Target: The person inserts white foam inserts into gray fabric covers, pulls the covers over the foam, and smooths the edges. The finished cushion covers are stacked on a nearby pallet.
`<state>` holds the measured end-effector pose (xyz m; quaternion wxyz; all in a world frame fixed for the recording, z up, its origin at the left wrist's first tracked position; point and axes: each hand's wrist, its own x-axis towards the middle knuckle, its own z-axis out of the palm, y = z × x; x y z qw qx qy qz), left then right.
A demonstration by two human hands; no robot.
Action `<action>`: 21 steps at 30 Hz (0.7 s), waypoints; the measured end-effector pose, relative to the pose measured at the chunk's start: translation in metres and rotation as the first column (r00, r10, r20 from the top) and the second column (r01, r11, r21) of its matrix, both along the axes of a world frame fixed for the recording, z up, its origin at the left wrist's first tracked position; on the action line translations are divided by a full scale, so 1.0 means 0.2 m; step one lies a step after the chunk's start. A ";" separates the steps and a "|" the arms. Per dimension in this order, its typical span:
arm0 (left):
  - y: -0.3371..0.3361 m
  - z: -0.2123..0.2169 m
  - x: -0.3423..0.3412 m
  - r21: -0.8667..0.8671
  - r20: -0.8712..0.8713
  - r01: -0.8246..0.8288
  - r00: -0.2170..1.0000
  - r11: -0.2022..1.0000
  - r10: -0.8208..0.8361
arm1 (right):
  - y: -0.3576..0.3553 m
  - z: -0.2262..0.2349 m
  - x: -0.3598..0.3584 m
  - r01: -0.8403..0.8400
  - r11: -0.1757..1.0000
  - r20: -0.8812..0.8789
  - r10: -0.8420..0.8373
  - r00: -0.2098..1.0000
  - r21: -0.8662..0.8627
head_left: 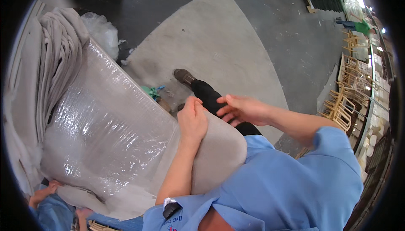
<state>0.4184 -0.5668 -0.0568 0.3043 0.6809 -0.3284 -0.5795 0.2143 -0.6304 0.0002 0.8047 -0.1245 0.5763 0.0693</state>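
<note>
A grey fabric-covered cushion (223, 150) with a rounded corner rests against my front, beside the worktable's edge. My left hand (193, 119) is closed over its far edge, with the fingertips curled together there. To its right, my right hand (242, 109) hovers just off the cushion, fingers apart and holding nothing. On my left lies the worktable (105, 125), its top covered in shiny clear plastic film. A pile of folded grey fabric pieces (61, 53) sits at its far left end.
At the lower left, a co-worker's hand (44, 192) holds another grey piece (82, 199). A plastic bag (101, 32) stands beyond the table. A pale sheet (211, 32) covers part of the dark floor. Wooden chair frames (341, 108) line the right, with a person in green (360, 27) far off.
</note>
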 end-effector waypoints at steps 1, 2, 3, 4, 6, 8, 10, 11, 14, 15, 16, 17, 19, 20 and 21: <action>0.00 -0.02 0.00 -0.005 0.008 0.026 1.000 1.000 -0.026 | -0.02 0.12 0.01 -0.082 0.997 -0.011 0.082 0.997 0.013; 0.01 -0.04 0.01 -0.008 0.020 0.046 0.999 0.999 -0.046 | -0.04 0.25 0.04 -0.168 0.985 -0.017 0.169 0.986 0.031; 0.01 -0.05 0.02 -0.010 0.038 0.053 0.998 0.999 -0.053 | -0.05 0.38 0.12 -0.387 0.918 0.000 0.389 0.921 -0.082; 0.00 -0.04 0.03 0.017 0.015 0.080 0.997 0.997 -0.080 | -0.02 0.39 0.15 -0.565 0.810 -0.040 0.566 0.823 -0.157; 0.00 -0.03 0.03 0.006 0.012 0.048 0.999 0.999 -0.048 | -0.01 0.35 0.24 -0.732 0.654 -0.091 0.731 0.676 -0.191; -0.01 -0.02 0.04 -0.037 -0.063 -0.081 0.995 0.996 0.078 | -0.05 0.29 0.34 -0.753 0.646 -0.106 0.745 0.658 -0.126; -0.02 0.01 0.04 -0.086 -0.224 -0.291 0.938 0.953 0.266 | -0.07 0.21 0.39 -0.799 0.593 -0.150 0.785 0.602 -0.102; -0.01 -0.01 0.04 -0.174 -0.249 -0.341 0.923 0.924 0.294 | -0.08 0.17 0.42 -0.825 0.557 -0.174 0.807 0.564 -0.091; 0.01 -0.08 0.06 -0.320 -0.315 -0.406 0.898 0.856 0.308 | -0.11 0.08 0.52 -0.864 0.489 -0.204 0.839 0.504 -0.121; 0.00 -0.08 0.07 -0.345 -0.337 -0.442 0.882 0.828 0.330 | -0.14 0.07 0.54 -0.860 0.497 -0.184 0.841 0.509 -0.112; -0.01 -0.08 0.08 -0.367 -0.356 -0.476 0.866 0.799 0.352 | -0.16 0.06 0.57 -0.857 0.504 -0.159 0.843 0.514 -0.105; -0.01 -0.08 0.09 -0.388 -0.371 -0.510 0.849 0.768 0.377 | -0.17 0.05 0.60 -0.855 0.508 -0.131 0.845 0.518 -0.099; -0.02 -0.08 0.10 -0.402 -0.375 -0.532 0.838 0.745 0.397 | -0.14 -0.06 0.62 -0.846 0.519 -0.208 0.820 0.533 -0.119; -0.04 -0.08 0.11 -0.415 -0.377 -0.540 0.834 0.732 0.403 | -0.13 -0.11 0.63 -0.842 0.528 -0.200 0.818 0.539 -0.110; -0.05 -0.07 0.11 -0.429 -0.378 -0.548 0.831 0.718 0.408 | -0.13 -0.16 0.63 -0.838 0.536 -0.192 0.816 0.545 -0.102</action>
